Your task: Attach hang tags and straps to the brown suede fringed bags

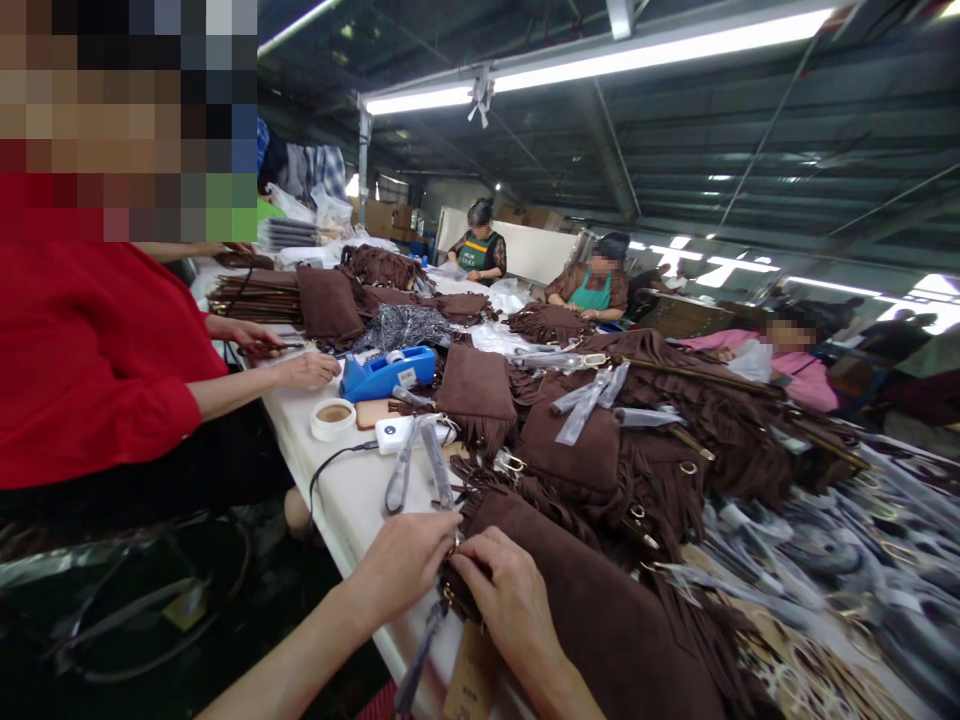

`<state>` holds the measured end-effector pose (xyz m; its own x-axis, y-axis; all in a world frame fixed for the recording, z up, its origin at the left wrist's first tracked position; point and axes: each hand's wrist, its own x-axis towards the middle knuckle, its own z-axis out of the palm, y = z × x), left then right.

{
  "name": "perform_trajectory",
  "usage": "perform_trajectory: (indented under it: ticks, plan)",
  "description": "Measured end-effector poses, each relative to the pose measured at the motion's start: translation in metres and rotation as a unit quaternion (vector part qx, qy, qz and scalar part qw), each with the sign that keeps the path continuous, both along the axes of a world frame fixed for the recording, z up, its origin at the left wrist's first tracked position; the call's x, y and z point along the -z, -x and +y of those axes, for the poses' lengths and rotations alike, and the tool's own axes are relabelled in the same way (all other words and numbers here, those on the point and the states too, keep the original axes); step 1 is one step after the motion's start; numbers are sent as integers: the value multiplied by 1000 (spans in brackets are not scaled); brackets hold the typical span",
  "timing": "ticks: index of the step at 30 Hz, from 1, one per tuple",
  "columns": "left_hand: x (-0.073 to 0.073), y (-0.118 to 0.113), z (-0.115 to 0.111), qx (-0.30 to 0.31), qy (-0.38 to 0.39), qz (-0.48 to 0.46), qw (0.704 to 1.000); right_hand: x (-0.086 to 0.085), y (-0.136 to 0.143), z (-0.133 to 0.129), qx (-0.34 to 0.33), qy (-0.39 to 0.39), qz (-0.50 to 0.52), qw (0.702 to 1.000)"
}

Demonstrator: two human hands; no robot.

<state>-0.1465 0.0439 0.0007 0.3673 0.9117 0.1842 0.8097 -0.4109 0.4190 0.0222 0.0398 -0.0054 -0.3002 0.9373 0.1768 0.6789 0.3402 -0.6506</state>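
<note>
Both hands meet at the near corner of a dark brown fringed bag [600, 590] lying along the table. My left hand [405, 565] is closed, its thumb and fingertips pinching a small metal clasp [453, 543]. Against the bag's corner, just right of the clasp, my right hand [506, 585] is closed too, its fingertips on the bag edge. A plastic-wrapped strap [421, 650] hangs below the clasp, and a brown card tag [471, 675] lies under my right wrist. Another wrapped strap [401, 465] rests just beyond my left hand.
A blue tape dispenser [386, 374], a tape roll [333, 419] and a white device [397, 433] with a cable stand at the left table edge [300, 440]. Brown bags [476, 390] and wrapped straps [795, 550] pile up beyond and right. A person in red [97, 350] works at left.
</note>
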Motion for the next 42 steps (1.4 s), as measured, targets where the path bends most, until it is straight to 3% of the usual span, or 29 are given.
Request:
perform_trajectory:
  ticks: [4,7,11,14,17,19,22,26,31,35,39,42]
  plan:
    - [7,5,0,54,22,-66,996,2,2,0,0,-6,-9,1000]
    - [6,7,-2,59,36,-77,995,0,0,0,-7,1,5,1000]
    - [-13,11,-8,27,5,-11,1000,-10,-14,1,-30,44,32,998]
    - [-34,13,-15,-11,-13,82,996,-19,-28,1,-37,72,10,997]
    - [-44,12,-18,-22,-6,133,991,-26,-35,-4,-59,81,-9,995]
    - [-44,12,-19,-24,-4,96,995,-30,-35,-8,-81,82,-2,993]
    - [-38,12,-17,-38,15,-52,998,-32,-34,-10,-91,63,42,993]
    - [-32,10,-13,-45,28,-227,972,-31,-29,-3,-75,28,117,990]
    - [-31,2,-10,-30,-34,-283,958,-31,-8,8,-111,-3,107,988]
    - [-36,2,-6,-33,-38,-299,953,-32,7,12,-114,-35,81,990]
    - [-34,4,-3,-53,-17,-329,943,-31,10,14,-110,-36,77,990]
    - [-22,4,-2,-75,51,-422,902,-30,6,17,-114,-29,92,989]
